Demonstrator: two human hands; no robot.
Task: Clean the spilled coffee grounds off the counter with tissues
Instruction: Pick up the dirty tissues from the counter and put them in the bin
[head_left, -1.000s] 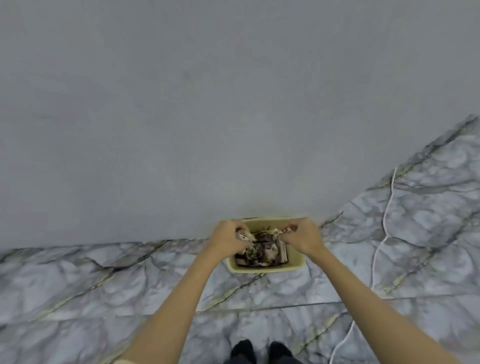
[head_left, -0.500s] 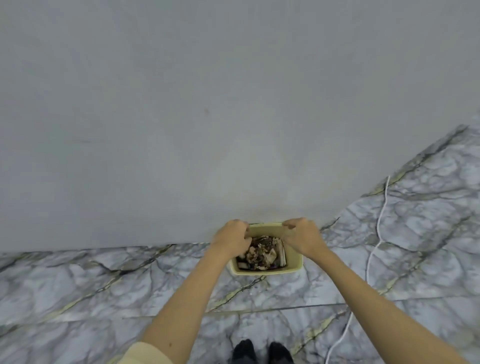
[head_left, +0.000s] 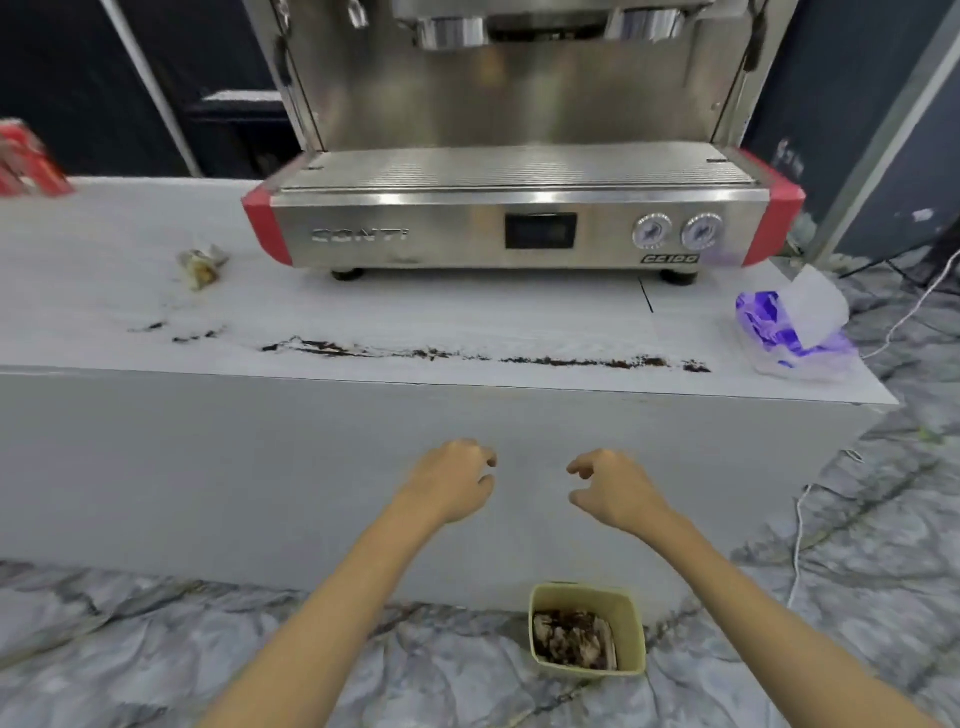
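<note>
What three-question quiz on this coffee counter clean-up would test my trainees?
1. True or false: the counter is fully clean.
2. Where is the tissue pack? A) counter's right end B) on the floor C) on the espresso machine
3. What does the bin on the floor hold?

Key
1. False: a line of coffee grounds lies along the front edge.
2. A
3. Soiled tissues; the left hand and right hand are empty.

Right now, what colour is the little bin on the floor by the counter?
Pale yellow; the bin shows clearly in the head view, with soiled tissues inside.
</note>
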